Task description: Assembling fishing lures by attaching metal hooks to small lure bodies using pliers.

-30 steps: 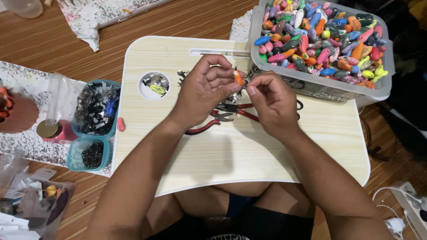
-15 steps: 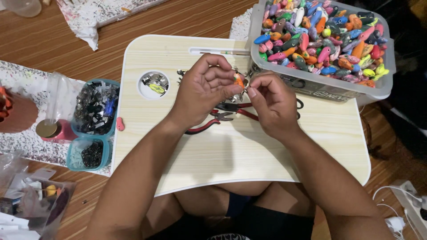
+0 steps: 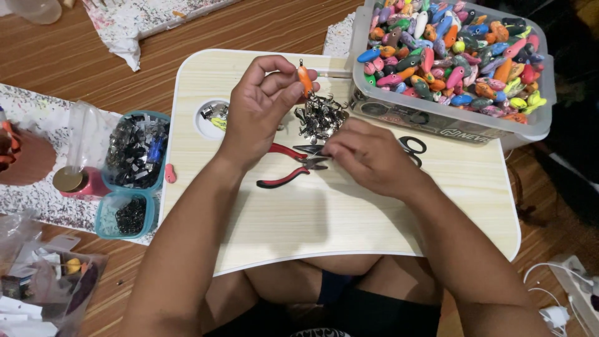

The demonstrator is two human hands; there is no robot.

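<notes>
My left hand (image 3: 262, 106) pinches a small orange lure-shaped piece (image 3: 304, 79) upright above the pale wooden lap table (image 3: 349, 218). My right hand (image 3: 368, 156) rests lower on the table, its fingertips at the nose of the red-handled pliers (image 3: 288, 165), just below a heap of small dark metal hooks (image 3: 321, 115). Whether it grips the pliers cannot be told. A clear plastic tub (image 3: 449, 118) full of several coloured lure bodies stands at the table's far right.
A round recess (image 3: 212, 115) in the table holds small metal bits. Black scissors (image 3: 412, 146) lie beside my right hand. On the floor at left stand blue containers (image 3: 134, 156) of dark parts, a pink jar (image 3: 78, 182) and a plastic bag (image 3: 43, 274).
My hands have parted. The right hand dropped from the orange piece down to the pliers, while the left lifted the piece a little higher.
</notes>
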